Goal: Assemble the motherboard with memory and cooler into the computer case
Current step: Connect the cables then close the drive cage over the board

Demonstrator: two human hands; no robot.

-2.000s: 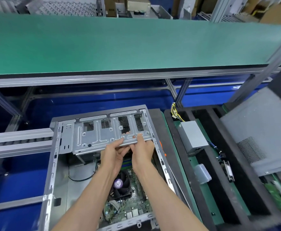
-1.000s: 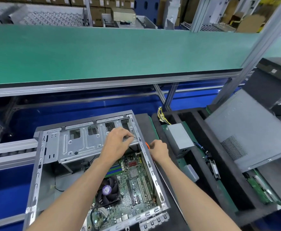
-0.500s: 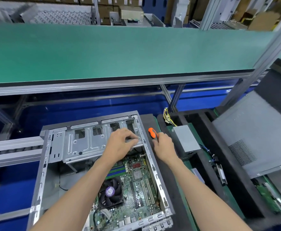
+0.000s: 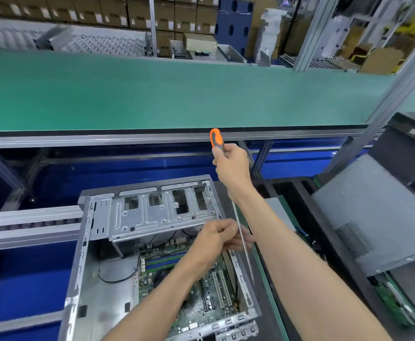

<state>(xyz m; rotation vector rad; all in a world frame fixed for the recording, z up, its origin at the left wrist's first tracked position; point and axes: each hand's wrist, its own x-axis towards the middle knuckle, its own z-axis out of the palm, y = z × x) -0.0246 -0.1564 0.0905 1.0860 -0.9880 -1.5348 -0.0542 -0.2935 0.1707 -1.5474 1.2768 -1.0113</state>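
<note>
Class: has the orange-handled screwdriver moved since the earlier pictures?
Yes. The right hand has lifted the screwdriver from beside the computer case, up toward the shelf edge.
</note>
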